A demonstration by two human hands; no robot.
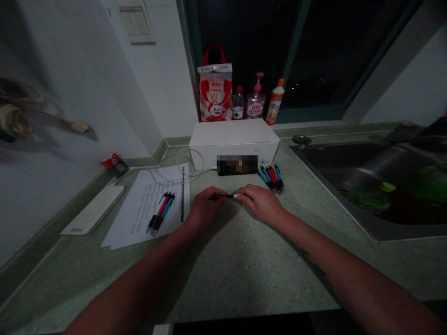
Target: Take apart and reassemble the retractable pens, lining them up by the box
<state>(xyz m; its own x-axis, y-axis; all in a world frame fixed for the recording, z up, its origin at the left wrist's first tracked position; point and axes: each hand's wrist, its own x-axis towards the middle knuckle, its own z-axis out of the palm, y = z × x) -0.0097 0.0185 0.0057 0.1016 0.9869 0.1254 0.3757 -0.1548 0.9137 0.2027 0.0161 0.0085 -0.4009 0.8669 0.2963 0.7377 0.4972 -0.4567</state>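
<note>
A slim pen [231,196], dark on the left and whitish towards the right, lies level between my two hands above the counter. The fingertips of my left hand [206,204] are closed on its left end, and my right hand [262,204] pinches the other end; fingers hide both ends. Beyond my right hand lies a group of blue and red pens [273,178] with black grips. Left of my left hand, several red, blue and black pens [161,213] rest on printed paper sheets [134,209].
A phone [237,166] leans on a white box [233,132], its cable [199,174] looping left over the paper. At the right is a metal sink [352,218]. A white board [94,209] lies left; bottles [255,103] and a red bag [215,93] stand behind.
</note>
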